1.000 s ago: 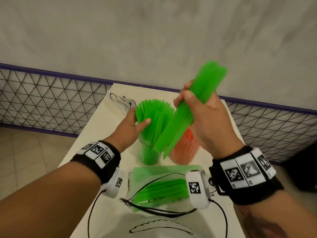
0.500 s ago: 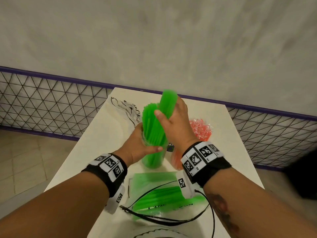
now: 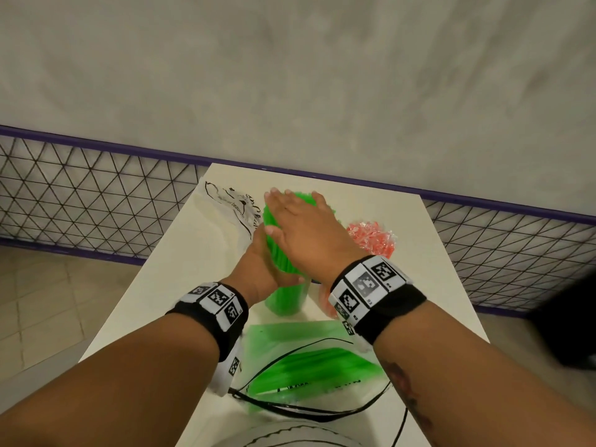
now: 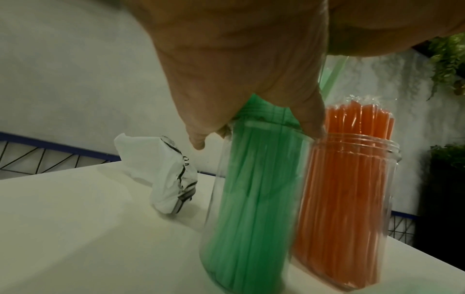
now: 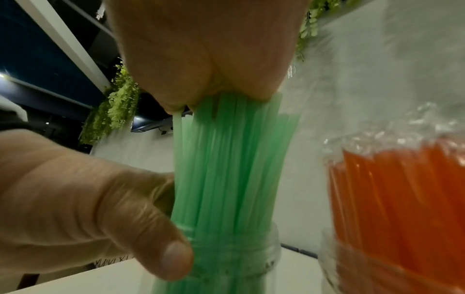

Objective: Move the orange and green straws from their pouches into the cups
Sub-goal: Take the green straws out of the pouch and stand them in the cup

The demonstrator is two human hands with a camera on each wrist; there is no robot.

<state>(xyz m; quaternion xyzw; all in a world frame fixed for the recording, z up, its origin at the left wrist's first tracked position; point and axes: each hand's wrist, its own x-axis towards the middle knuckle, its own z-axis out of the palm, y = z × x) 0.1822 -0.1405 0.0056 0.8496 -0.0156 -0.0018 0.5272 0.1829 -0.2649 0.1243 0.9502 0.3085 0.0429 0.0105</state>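
A clear cup [image 3: 285, 300] full of green straws [image 3: 277, 250] stands mid-table. My left hand [image 3: 259, 269] grips the cup near its rim, the thumb [image 5: 163, 256] curled round the front. My right hand [image 3: 301, 222] lies flat on the straw tops, and its palm [image 5: 206, 59] presses down on the green straws [image 5: 226, 169]. To the right, a second clear cup [image 4: 352, 199] holds the orange straws [image 3: 371, 237], still in crinkled clear wrap. A green pouch [image 3: 309, 359] with more green straws lies flat at the near edge, under black cables.
A crumpled white bag [image 3: 227, 206] with black print lies at the back left of the white table [image 3: 161, 285]. A wire-mesh fence with a purple rail [image 3: 96, 188] runs behind, below a grey wall. Black cables [image 3: 306, 411] loop over the near table edge.
My right hand carried a bundle of green straws down into the cup, let go of it, and now lies flat on the tops. My left hand closed round the cup.
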